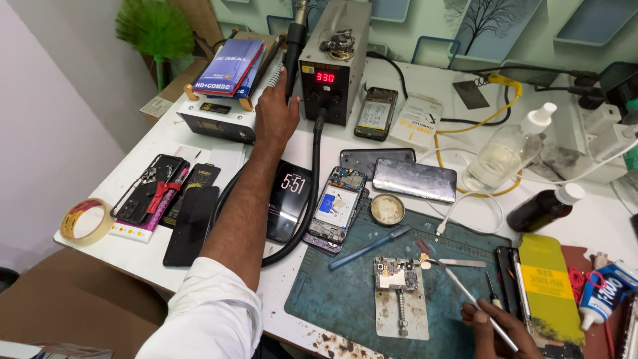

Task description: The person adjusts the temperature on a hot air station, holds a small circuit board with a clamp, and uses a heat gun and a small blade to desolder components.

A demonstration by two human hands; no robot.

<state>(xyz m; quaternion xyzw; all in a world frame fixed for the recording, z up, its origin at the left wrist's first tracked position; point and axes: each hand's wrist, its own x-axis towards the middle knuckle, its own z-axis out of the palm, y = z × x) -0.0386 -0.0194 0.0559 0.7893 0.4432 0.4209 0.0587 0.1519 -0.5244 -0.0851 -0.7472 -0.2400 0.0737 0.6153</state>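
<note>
Nearest the camera, a white sleeve (206,319) leads up the left arm, which stretches far across the desk (598,223). Left hand (274,113) rests at the hot-air handpiece (293,46) docked beside the grey rework station (330,70); its fingers lie against the handle, though whether they have closed round it cannot be told. From there a black hose (307,193) runs back toward the person. On the blue-green work mat (345,292) a small circuit board (396,274) sits clamped in a metal holder (401,306), long axis running toward the person. Right hand (495,329) is much the nearer, its fingers gripping tweezers (475,299) whose tips point up-left, the board lying just left of them.
</note>
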